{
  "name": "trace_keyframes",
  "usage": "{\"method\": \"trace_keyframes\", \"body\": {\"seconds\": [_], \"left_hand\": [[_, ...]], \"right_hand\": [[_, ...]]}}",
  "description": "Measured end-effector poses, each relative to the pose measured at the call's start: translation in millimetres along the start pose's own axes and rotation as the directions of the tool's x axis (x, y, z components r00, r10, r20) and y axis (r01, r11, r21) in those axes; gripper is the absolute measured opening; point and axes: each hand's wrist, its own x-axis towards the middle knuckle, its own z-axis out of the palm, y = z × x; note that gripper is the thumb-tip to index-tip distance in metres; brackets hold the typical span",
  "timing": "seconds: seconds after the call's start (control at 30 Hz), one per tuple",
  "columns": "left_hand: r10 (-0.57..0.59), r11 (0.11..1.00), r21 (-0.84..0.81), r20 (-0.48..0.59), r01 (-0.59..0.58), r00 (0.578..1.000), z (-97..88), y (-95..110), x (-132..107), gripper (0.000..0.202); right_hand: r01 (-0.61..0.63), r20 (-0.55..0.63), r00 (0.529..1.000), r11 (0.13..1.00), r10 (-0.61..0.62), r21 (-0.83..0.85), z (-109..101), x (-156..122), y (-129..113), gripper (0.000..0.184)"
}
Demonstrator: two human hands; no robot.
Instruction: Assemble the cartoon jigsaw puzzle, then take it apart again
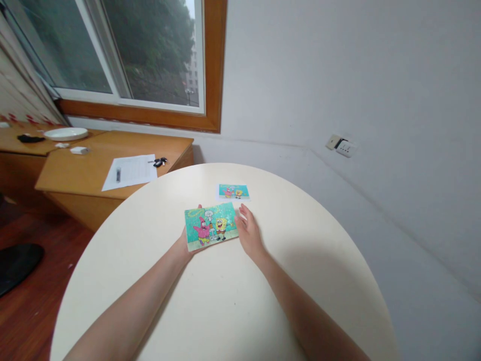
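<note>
Big window (150, 55) up top, then a round cream table (225, 301) taking up most of the view, with a wooden desk (75, 173) off to the left. A sheet of paper (131, 171) and a white plate (65, 133) sit on the desk. A cartoon puzzle (211, 226) is near the middle of the table, tilted up a bit over the left hand (183, 244). That hand is mostly hidden under it, so can't tell how curled the fingers are. The right hand (248, 233) is flat and spread, holding nothing, just touching the puzzle's right edge. A small matching picture (233, 191) lies just beyond the puzzle. Keys (160, 161) lie beside the paper.
</note>
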Motion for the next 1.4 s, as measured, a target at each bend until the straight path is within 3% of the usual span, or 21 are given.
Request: {"method": "trace_keyframes", "body": {"seconds": [0.07, 0.2, 0.37, 0.63, 0.87, 1.4], "left_hand": [[-0.036, 0.999, -0.024, 0.034, 0.037, 0.999, -3.5, 0.4, 2.0, 0.064], [-0.087, 0.995, -0.050, 0.056, 0.090, 0.995, -7.3, 1.9, 4.1, 0.063], [-0.124, 0.989, -0.071, 0.075, 0.129, 0.989, -8.3, 2.6, 2.9, 0.066], [-0.109, 0.988, -0.109, -0.036, 0.105, 0.993, 3.8, 1.0, -2.1, 0.075], [-0.112, 0.987, -0.122, -0.027, 0.108, 0.993, -0.5, 1.5, -2.0, 0.072], [-0.075, 0.993, -0.106, -0.145, 0.060, 0.987, 9.8, 0.4, -1.7, 0.060]], "right_hand": [[-0.083, 0.021, 0.996, 0.994, 0.081, 0.075, 2.8, 4.0, 8.9, 0.040], [-0.078, 0.080, 0.994, 0.988, 0.068, 0.132, 4.7, 6.9, 12.6, 0.029], [-0.134, 0.056, 0.991, 0.958, 0.124, 0.252, 3.4, 6.5, 9.0, 0.024], [-0.290, 0.017, 0.952, 0.880, 0.307, 0.376, -2.9, 11.0, 4.0, 0.029], [-0.263, 0.009, 0.960, 0.892, 0.279, 0.367, -3.8, 11.3, 6.1, 0.030], [-0.277, 0.105, 0.960, 0.829, 0.260, 0.486, 3.4, 10.5, 7.1, 0.033]]}}
